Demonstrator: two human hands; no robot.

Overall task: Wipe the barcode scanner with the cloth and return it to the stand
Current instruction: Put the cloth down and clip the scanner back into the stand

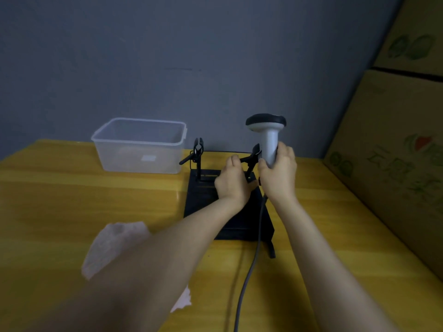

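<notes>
The barcode scanner (268,130) is white with a black head and stands upright, its handle gripped by my right hand (279,174). Its grey cable (249,271) runs down toward me across the table. The black stand (211,200) sits in the middle of the table, with two clamp arms rising at its far end. My left hand (231,180) is closed on the right clamp arm (253,155), right beside the scanner's handle. The pale pink cloth (112,243) lies crumpled on the table at the near left, partly hidden under my left forearm.
A clear plastic tub (140,146) stands at the back left of the yellow wooden table (72,200). Stacked cardboard boxes (395,140) wall off the right side. A grey wall runs behind the table.
</notes>
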